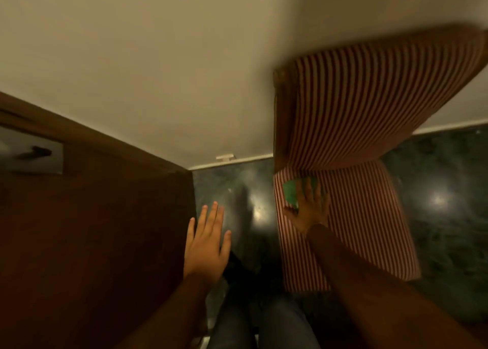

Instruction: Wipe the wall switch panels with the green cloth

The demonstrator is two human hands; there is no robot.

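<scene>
The green cloth (291, 192) lies on the seat of a red-and-white striped chair (351, 222). My right hand (310, 208) rests flat on the cloth with fingers spread; part of the cloth shows past my fingers on the left. I cannot tell whether the hand grips it. My left hand (207, 240) hovers open, fingers apart and empty, over the dark floor beside a wooden door. No wall switch panel shows in this view.
A dark brown wooden door (87, 216) fills the left. The chair's striped backrest (375, 103) leans against the cream wall (171, 58). A shiny dark green floor (443, 190) runs between them. A small white fitting (225, 157) sits at the skirting.
</scene>
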